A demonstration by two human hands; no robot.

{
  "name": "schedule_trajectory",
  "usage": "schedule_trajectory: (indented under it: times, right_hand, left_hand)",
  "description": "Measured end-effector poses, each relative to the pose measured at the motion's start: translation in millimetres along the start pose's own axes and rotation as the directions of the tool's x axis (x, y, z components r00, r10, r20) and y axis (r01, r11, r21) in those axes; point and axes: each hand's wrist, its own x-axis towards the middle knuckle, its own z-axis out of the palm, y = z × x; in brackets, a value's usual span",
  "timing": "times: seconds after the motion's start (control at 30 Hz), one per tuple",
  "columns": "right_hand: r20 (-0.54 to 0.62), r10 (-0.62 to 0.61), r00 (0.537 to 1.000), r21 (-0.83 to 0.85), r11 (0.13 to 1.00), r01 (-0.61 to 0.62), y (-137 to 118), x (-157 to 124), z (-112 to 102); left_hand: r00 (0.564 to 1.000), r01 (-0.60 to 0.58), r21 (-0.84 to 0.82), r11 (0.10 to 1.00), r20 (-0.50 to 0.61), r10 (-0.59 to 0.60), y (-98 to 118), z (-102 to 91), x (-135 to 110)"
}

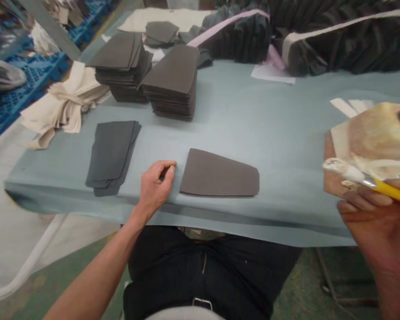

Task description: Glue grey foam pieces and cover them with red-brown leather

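Observation:
A tapered dark-brown sheet piece (220, 174) lies flat near the table's front edge. Just left of it rests my left hand (157, 183), fingers curled and thumb close to the index finger, with nothing visible between them. At the right edge, my right hand (380, 222) is closed around a brush with a yellow handle (393, 192); its bristle end is caked in whitish stuff and points left. The brush is beside a glue-stained, yellowish container (370, 133), partly cut off by the frame. The right hand is somewhat blurred.
Two tall stacks of dark pieces (173, 80) (118, 55) stand at the back left. A small fanned pile of dark-grey pieces (111, 153) lies left of my left hand. Beige cloth strips (66, 102) sit at the left edge, tied dark bundles (346, 49) along the back.

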Motion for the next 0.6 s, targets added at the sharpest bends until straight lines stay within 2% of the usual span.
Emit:
schedule_trajectory:
  times: [0.07, 0.17, 0.27, 0.43, 0.53, 0.6]
  right_hand:
    - [0.036, 0.1, 0.994, 0.059, 0.993, -0.102, 0.4, -15.0, 37.5]
    - [0.104, 0.078, 0.991, 0.064, 0.994, -0.085, 12.4, -31.5, 71.7]
    - [0.137, 0.008, 0.991, 0.095, 0.995, -0.021, 30.1, -39.4, 89.7]
    - [0.217, 0.026, 0.976, 0.141, 0.988, -0.058, 44.4, -46.2, 116.7]
    - [0.265, 0.003, 0.964, 0.119, 0.992, -0.036, 42.6, -46.3, 133.9]
    - [0.24, -0.011, 0.971, 0.099, 0.995, -0.013, 40.5, -43.4, 145.0]
  left_hand:
    - [1.0, 0.009, -0.05, 0.999, 0.009, -0.008, 0.5, -1.1, -0.8]
    - [1.0, 0.006, -0.115, 0.993, 0.019, -0.004, -0.2, -3.1, -1.3]
    - [0.999, -0.025, -0.166, 0.986, 0.029, 0.03, -1.2, -5.2, -2.6]
    - [0.987, -0.143, -0.216, 0.966, 0.041, 0.155, -1.3, -8.3, -5.4]
    - [0.941, -0.319, -0.203, 0.926, 0.048, 0.335, 1.3, -9.9, -3.3]
    - [0.901, -0.409, -0.193, 0.892, 0.07, 0.429, 4.2, -10.4, 0.1]
